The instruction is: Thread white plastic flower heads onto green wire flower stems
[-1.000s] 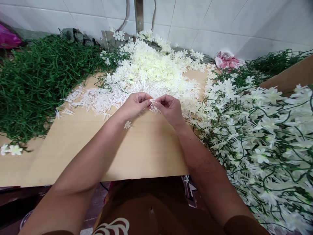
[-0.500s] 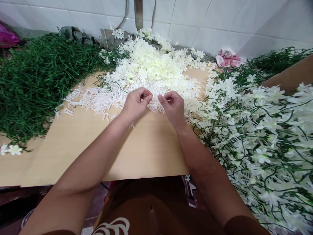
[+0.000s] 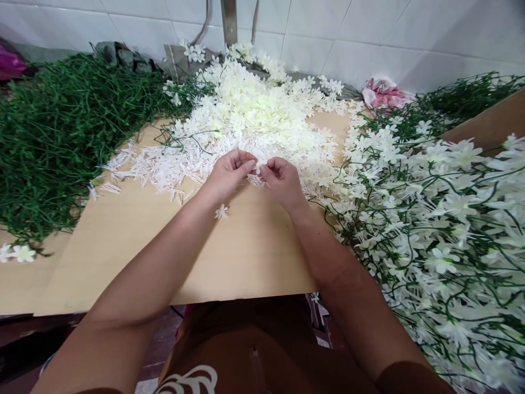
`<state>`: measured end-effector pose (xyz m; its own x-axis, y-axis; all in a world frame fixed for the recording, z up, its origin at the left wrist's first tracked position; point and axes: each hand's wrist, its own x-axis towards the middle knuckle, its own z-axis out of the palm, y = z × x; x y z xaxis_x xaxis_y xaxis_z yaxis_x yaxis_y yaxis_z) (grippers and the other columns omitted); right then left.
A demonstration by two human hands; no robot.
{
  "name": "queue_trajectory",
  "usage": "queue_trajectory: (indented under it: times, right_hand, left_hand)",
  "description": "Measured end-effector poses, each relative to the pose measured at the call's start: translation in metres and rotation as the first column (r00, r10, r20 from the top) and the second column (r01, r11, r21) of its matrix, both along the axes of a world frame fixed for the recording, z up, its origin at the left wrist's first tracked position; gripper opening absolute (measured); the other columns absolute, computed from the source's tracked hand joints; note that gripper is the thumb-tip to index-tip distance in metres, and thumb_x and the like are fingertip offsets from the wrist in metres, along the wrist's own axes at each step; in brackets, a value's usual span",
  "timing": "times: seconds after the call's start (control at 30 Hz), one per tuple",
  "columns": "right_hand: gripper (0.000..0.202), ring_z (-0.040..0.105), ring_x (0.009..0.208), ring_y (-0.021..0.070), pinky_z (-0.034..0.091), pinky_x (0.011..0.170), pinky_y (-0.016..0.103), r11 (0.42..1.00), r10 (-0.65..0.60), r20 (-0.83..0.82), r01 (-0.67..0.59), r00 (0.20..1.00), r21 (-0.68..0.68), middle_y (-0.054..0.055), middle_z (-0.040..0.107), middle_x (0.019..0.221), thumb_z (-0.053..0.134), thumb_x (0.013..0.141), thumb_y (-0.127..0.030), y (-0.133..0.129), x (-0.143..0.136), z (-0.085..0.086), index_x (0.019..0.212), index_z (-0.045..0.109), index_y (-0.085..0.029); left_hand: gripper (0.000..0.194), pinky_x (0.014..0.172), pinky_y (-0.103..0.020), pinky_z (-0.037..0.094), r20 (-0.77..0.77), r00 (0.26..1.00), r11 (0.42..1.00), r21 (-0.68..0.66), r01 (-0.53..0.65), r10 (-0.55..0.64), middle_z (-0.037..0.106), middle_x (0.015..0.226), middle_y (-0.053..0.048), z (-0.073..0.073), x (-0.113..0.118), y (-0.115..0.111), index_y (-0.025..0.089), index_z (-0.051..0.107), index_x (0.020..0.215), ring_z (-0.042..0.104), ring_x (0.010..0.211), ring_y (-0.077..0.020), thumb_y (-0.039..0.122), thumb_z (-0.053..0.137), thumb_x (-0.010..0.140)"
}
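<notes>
between fingertips [image 3: 248,166] — a small white flower [image 3: 258,166]

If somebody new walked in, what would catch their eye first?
Their eye would probably land on green stems heaped at left and stemmed white flowers massed at right. At centre, pale blossoms pile up beyond the left hand and right hand, which hold a small white flower between them.

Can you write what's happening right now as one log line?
left hand: pinching flower | right hand: at same flower | green stems: left | flower heap: beyond hands | stemmed flowers: right
</notes>
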<state>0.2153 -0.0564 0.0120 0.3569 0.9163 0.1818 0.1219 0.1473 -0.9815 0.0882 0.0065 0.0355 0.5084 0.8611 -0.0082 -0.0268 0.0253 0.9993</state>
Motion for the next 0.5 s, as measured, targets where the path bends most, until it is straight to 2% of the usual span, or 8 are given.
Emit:
queue_trajectory:
  times: [0.1,0.2,0.33,0.5]
  right_hand:
    - [0.024,0.048,0.055,0.0073,0.042,0.059,0.025,1.0,0.024,-0.002,-0.024,1.0,0.007,-0.006,0.053,0.059,0.066,0.077,-0.035,0.0009,0.0012,-0.0021,0.068,0.052,-0.019]
    - [0.026,0.05,0.059,0.008,0.042,0.059,0.025,0.997,0.077,0.029,-0.078,0.997,0.025,-0.005,0.054,0.061,0.066,0.078,-0.039,0.0002,0.001,-0.0012,0.069,0.051,-0.019]
    - [0.026,0.045,0.057,0.0072,0.037,0.056,0.024,0.995,0.09,0.091,-0.093,0.992,0.033,-0.005,0.051,0.061,0.066,0.078,-0.036,-0.001,-0.0003,0.0006,0.066,0.05,-0.019]
    - [0.023,0.037,0.053,0.0064,0.031,0.052,0.024,0.999,0.029,0.125,-0.026,0.992,-0.025,-0.007,0.044,0.053,0.063,0.077,-0.026,-0.0025,-0.0012,0.003,0.061,0.049,-0.018]
  left_hand:
    - [0.02,0.06,-0.019,0.044,0.077,0.997,0.968,-0.252,0.016,0.004,0.061,0.067,0.003,0.0046,-0.0017,0.0,0.014,0.06,0.079,0.059,0.06,-0.0066,0.015,0.076,0.066]
    - [0.026,0.058,-0.017,0.045,0.112,0.994,0.924,-0.38,0.036,0.007,0.062,0.065,0.003,0.0064,-0.0045,-0.0001,0.012,0.063,0.081,0.059,0.058,-0.0058,0.014,0.081,0.063]
    - [0.021,0.058,-0.017,0.046,0.122,0.992,0.893,-0.441,0.09,-0.039,0.062,0.061,0.002,0.0058,-0.0064,0.0003,0.011,0.061,0.074,0.06,0.058,-0.006,0.016,0.08,0.066]
    - [0.019,0.055,-0.015,0.042,0.068,0.995,0.904,-0.415,0.098,-0.077,0.062,0.058,0.001,0.0085,-0.0062,-0.0014,0.012,0.059,0.068,0.058,0.057,-0.0055,0.018,0.076,0.073]
